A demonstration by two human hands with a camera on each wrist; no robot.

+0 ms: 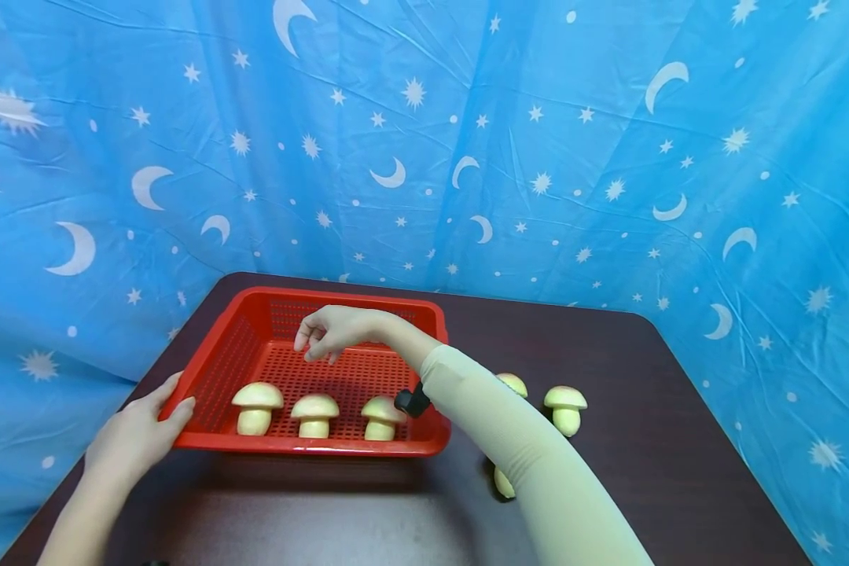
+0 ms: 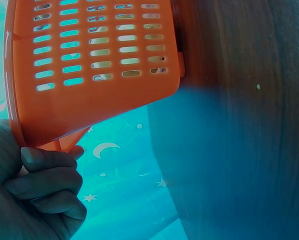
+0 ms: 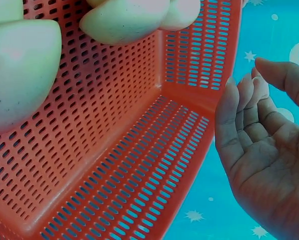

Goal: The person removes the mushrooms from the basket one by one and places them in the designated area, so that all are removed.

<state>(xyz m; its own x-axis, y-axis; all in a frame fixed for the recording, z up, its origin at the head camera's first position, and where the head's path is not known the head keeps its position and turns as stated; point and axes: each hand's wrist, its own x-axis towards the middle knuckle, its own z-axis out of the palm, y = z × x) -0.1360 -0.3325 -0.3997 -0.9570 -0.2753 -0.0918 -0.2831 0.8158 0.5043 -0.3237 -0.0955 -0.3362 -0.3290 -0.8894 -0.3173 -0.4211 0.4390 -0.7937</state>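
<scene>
My left hand grips the left front corner of a red perforated plastic basket; in the left wrist view its fingers curl round the rim. Three toy-like mushrooms with pale caps stand in a row along the basket's front: a left one, a middle one and a right one. Above the inside of the basket hovers my right hand, fingers loosely bent and pointing down. Nothing lies between its fingers and thumb in the right wrist view, where mushrooms appear large at upper left.
On the dark table, right of the basket, lie one whole mushroom and two others partly hidden by my right sleeve: a far one and a near one. A blue curtain with moons and stars surrounds the table.
</scene>
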